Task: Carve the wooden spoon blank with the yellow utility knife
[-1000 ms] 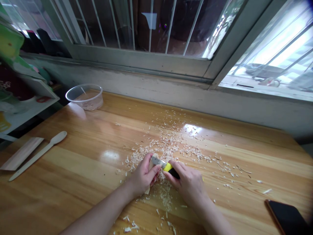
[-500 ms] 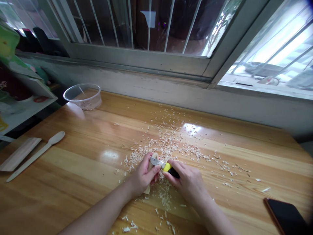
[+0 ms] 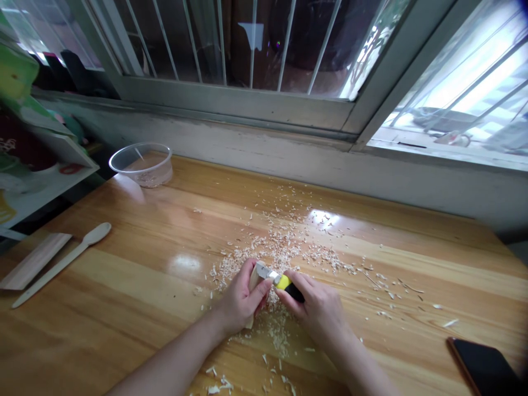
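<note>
My left hand (image 3: pixel 241 300) is wrapped round a small pale wooden piece (image 3: pixel 252 279) held just above the wooden table (image 3: pixel 136 275). My right hand (image 3: pixel 317 311) grips a knife with a yellow-and-black handle (image 3: pixel 289 287). Its short blade (image 3: pixel 263 271) rests against the top of the wooden piece, and my left thumb lies next to the blade. Pale wood shavings (image 3: pixel 284 247) are scattered on the table around and beyond both hands.
A finished wooden spoon (image 3: pixel 61 263) and a flat wooden slat (image 3: pixel 35 260) lie at the left edge. A clear plastic bowl (image 3: pixel 141 164) stands at the back left. A dark phone (image 3: pixel 482 367) lies at the front right corner. A barred window runs behind.
The hands stay in place on the wooden piece and knife, with only slight shifts of the blade. The view has wobbled a little.
</note>
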Demonstrator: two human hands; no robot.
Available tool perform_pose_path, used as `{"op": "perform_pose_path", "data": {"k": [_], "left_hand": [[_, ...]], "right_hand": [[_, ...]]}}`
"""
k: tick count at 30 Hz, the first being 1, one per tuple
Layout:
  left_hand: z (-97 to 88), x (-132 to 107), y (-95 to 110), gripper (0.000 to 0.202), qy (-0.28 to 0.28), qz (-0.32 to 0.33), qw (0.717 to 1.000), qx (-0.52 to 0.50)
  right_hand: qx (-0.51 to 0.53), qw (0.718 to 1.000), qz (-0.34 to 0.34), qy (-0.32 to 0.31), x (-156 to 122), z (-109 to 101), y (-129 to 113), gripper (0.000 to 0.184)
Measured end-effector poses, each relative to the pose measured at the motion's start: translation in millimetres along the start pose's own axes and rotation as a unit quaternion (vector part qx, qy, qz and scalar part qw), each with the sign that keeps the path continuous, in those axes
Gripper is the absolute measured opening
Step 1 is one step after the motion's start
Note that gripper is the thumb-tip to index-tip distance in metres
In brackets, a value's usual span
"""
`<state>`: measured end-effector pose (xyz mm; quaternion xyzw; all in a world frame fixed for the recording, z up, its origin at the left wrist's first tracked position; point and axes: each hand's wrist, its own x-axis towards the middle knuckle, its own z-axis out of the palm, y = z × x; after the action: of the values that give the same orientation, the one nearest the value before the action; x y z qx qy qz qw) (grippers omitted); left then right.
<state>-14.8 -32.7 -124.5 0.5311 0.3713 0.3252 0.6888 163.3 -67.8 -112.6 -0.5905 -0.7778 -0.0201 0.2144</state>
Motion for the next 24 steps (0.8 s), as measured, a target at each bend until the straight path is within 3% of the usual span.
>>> {"op": "perform_pose_path", "data": {"k": [5,13,24], "left_hand": [[-2.0,-0.4,0.1,0.03,-0.022,0.006,0.999,-0.035],[0.5,3.1,-1.5,0.029,-0.012,0.01,0.999,-0.032],[0.3,-0.7,2.7,0.041,-0.03,-0.029,0.995,-0.089]], "right_hand": [[0.014,0.999,-0.008,-0.03,0.6,-2.3,-1.1,0.05],[-0.014,1.0,0.01,0.014,0.8,-0.9,-4.3,0.053],[0.034,0.998,-0.013,-0.052,1.1,-4.6,0.7,0.05]]}}
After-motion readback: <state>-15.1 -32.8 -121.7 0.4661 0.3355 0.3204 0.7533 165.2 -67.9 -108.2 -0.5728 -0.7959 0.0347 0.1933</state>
